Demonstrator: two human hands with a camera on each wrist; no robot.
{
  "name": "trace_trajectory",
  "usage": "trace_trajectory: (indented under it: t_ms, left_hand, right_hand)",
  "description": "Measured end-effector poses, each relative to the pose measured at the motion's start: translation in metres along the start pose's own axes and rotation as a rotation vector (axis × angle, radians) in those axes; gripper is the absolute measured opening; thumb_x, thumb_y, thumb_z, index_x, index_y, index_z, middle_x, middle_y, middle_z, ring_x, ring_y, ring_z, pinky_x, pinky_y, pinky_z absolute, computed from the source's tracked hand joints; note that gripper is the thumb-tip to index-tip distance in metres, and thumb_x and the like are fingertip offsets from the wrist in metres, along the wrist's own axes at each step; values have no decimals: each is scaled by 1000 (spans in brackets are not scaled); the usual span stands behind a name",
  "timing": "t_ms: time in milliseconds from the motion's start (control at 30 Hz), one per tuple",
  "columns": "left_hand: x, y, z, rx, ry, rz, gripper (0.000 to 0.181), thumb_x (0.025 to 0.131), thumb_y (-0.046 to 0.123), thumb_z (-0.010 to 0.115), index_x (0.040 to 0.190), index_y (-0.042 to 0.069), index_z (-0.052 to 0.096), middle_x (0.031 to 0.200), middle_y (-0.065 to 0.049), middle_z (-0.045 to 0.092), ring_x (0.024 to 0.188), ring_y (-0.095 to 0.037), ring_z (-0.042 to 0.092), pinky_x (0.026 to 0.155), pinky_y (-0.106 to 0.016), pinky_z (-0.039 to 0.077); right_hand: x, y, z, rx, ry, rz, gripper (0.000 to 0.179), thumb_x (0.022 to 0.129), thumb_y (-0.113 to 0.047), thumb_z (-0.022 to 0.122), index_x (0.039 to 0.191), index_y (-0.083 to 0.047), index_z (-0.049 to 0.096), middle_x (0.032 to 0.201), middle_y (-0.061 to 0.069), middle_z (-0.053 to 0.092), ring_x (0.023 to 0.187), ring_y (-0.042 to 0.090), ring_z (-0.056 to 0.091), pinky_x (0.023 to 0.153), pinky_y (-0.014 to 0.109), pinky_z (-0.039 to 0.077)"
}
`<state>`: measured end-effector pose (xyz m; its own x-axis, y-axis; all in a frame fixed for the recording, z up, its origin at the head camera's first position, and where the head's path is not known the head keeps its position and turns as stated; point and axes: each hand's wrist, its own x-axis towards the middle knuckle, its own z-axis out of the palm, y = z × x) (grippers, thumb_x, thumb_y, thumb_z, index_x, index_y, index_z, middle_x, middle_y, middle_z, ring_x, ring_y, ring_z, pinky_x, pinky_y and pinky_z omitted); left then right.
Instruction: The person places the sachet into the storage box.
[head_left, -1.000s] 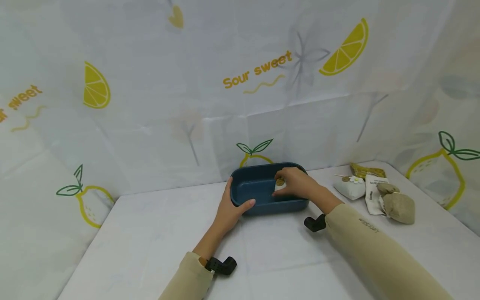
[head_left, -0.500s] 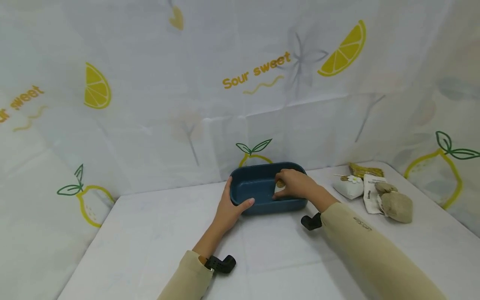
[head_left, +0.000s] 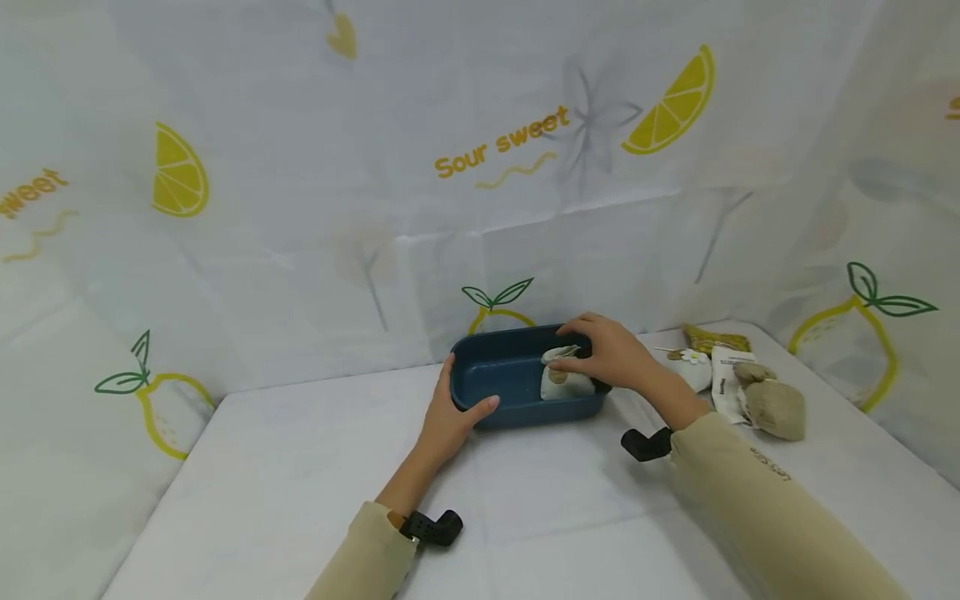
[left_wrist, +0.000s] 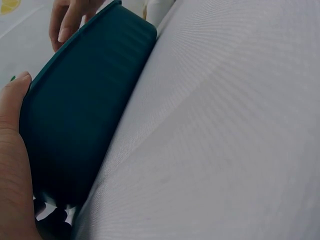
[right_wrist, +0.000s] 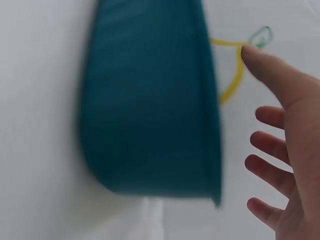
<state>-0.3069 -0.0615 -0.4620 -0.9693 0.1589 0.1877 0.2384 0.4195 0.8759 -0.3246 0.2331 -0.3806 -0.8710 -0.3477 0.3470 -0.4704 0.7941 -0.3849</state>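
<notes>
A deep blue rectangular basin (head_left: 540, 413) stands on the white-covered table by the back wall. My left hand (head_left: 442, 423) grips its left end, thumb over the front rim and fingers round the outer side. Inside the basin's right part sits a small white cloth pouch (head_left: 567, 387) with a gathered top and a round tan patch. Just above the pouch and the basin's right end is my right hand (head_left: 617, 357). In the right wrist view its fingers (right_wrist: 270, 146) are spread apart with nothing between them; the basin wall hides the pouch there.
Several small items lie to the right: a tan cloth pouch (head_left: 776, 408), a white printed packet (head_left: 727, 383), a white pouch with a daisy (head_left: 692, 371) and a yellow-green packet (head_left: 716, 340). A lemon-print cloth wall (head_left: 315, 250) rises behind the table.
My right hand has let go of the white pouch and lifted up and to the right. The pouch now shows standing in the basin. My left hand stays on the basin.
</notes>
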Motion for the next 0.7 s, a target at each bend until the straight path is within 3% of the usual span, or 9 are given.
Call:
trace_trajectory:
  t_ms: [233, 433, 533, 700]
  left_hand:
    - [-1, -2, -3, -1, 5, -5, 110, 83, 59, 76, 164, 25, 10, 171, -6, 16, 157, -34, 19, 121, -65, 24]
    - [-2, -4, 1, -6, -5, -5, 110, 83, 57, 76, 165, 25, 10, 171, -6, 16, 157, -34, 19, 122, -65, 24]
    - [-1, -4, 2, 0, -10, -5, 109, 84, 58, 75, 165, 25, 9, 171, -5, 16, 158, -33, 19, 122, -64, 24]
    - [0, -2, 2, -3, -3, -1, 109, 84, 58, 75, 164, 26, 9, 171, -5, 16, 157, -34, 19, 121, -65, 24]
  right_hand:
    - [-14, 12, -21, 34, 34, 31, 64, 86, -43, 80, 136, -9, 61, 144, 18, 54, 134, 42, 51, 105, 63, 46]
    - [-38, 37, -35, 24, 114, 186, 67, 92, -47, 72, 142, -6, 55, 149, 25, 48, 139, 47, 42, 108, 68, 38]
    - [-55, 53, -35, 16, 152, 241, 67, 92, -46, 72, 141, -4, 54, 148, 27, 47, 136, 49, 43, 104, 69, 40]
    - [-72, 73, -28, 21, 192, 230, 63, 92, -39, 75, 138, 0, 56, 139, 27, 53, 126, 48, 50, 97, 67, 43]
